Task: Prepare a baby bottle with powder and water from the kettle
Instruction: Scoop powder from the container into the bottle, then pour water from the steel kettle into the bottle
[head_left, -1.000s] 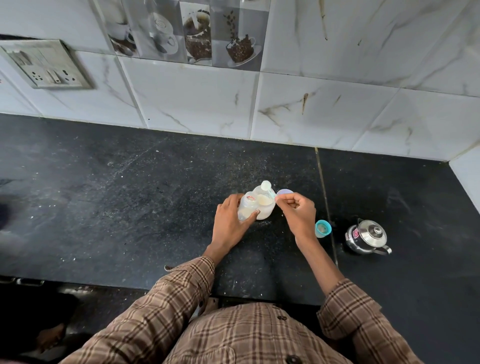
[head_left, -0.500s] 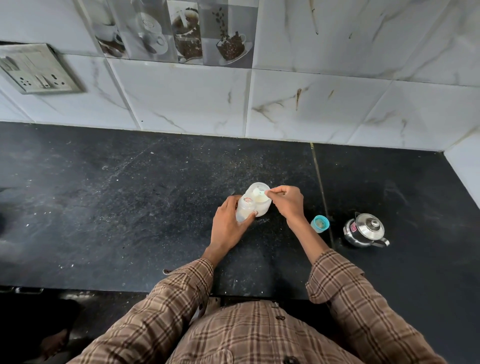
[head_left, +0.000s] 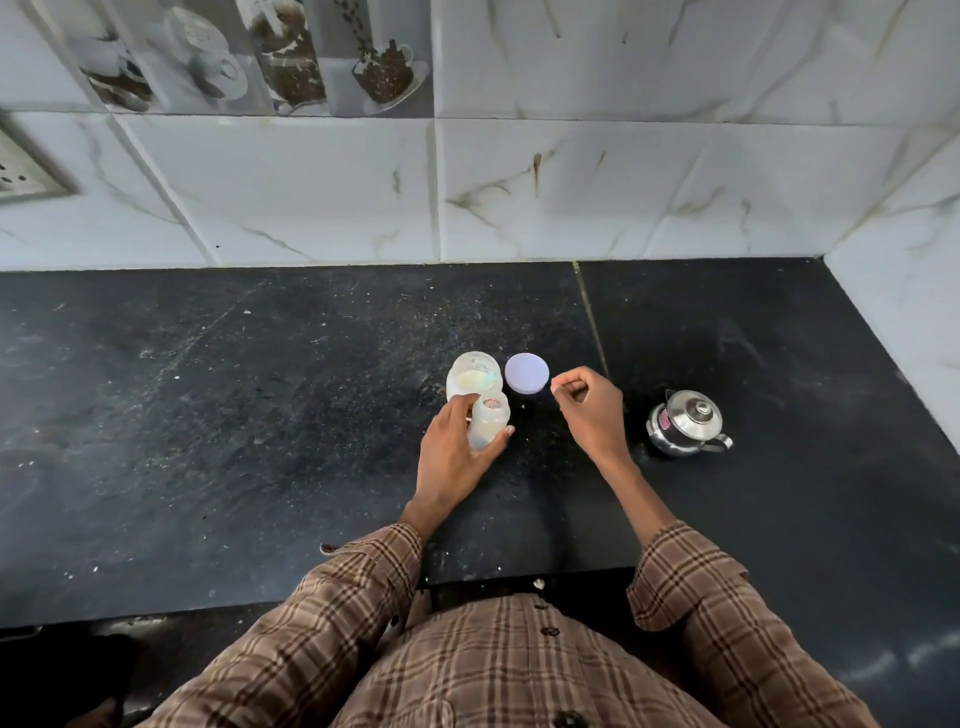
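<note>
Steel kettle (head_left: 685, 430) sits off to the right on the black worktop (head_left: 260, 415), well apart from everything. A lilac lid (head_left: 527, 373) lies flat beside the open powder jar (head_left: 474, 376), pale powder inside. Left hand (head_left: 457, 457) grasps the baby bottle (head_left: 487, 422) just near of the jar. Right hand (head_left: 589, 410) hovers near the lid with fingers curled; can't tell if it pinches anything.

Black stone countertop (head_left: 234, 415), dusty, flecked with pale specks and crumbs; a thin seam (head_left: 589, 317) runs front to back, right of centre. Backsplash of white marble-look tiles (head_left: 649, 192) with brown veining, turning a corner at far right. Decorative tile strip (head_left: 249, 52) above, printed with coffee cups and beans. Metal switch plate (head_left: 26, 166) at left edge. Light soft, diffuse.
</note>
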